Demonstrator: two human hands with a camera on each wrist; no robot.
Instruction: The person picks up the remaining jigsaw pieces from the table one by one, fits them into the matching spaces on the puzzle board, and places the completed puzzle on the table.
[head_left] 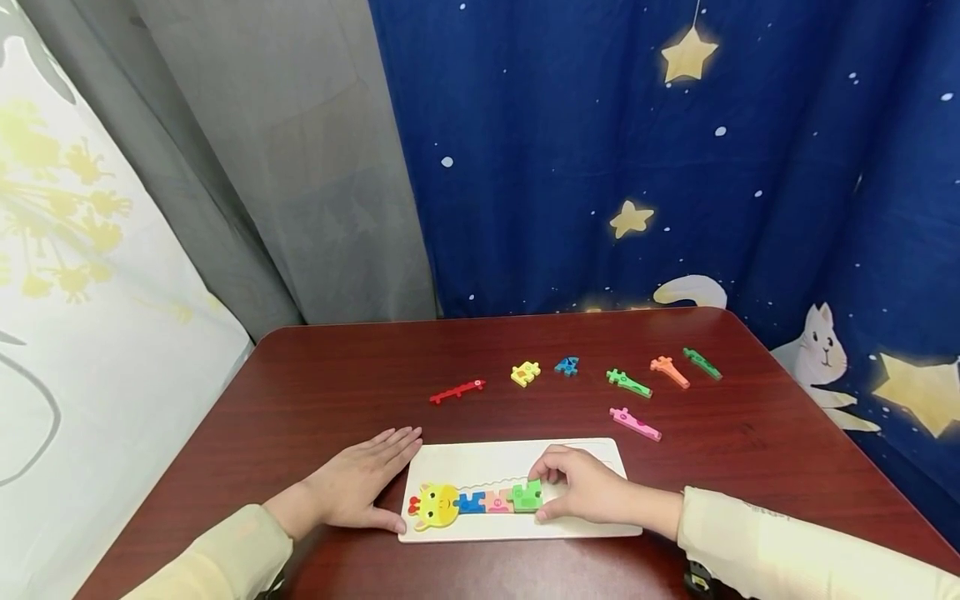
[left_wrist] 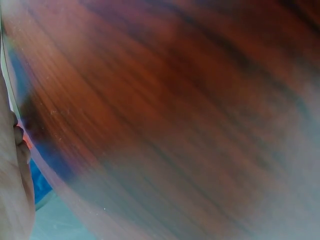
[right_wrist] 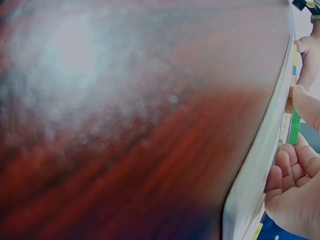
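Note:
A pale wooden puzzle board (head_left: 480,454) lies near the front of the table. On its left part sits a yellow giraffe-head piece (head_left: 437,506), followed by a blue piece (head_left: 472,502) and a salmon-pink piece (head_left: 498,501) in a row. My right hand (head_left: 588,487) pinches a green puzzle piece (head_left: 527,497) between thumb and fingers at the row's right end; the green piece (right_wrist: 294,127) also shows in the right wrist view. With straight fingers, my left hand (head_left: 360,483) rests at the board's left edge, its thumb at the lower corner.
Beyond the board lie a red strip piece (head_left: 457,392), a yellow piece (head_left: 526,373) and a blue piece (head_left: 567,366). Farther right are a pink piece (head_left: 636,424), an orange piece (head_left: 670,372) and two green leg-shaped pieces. Curtains hang behind the dark red table (head_left: 345,358).

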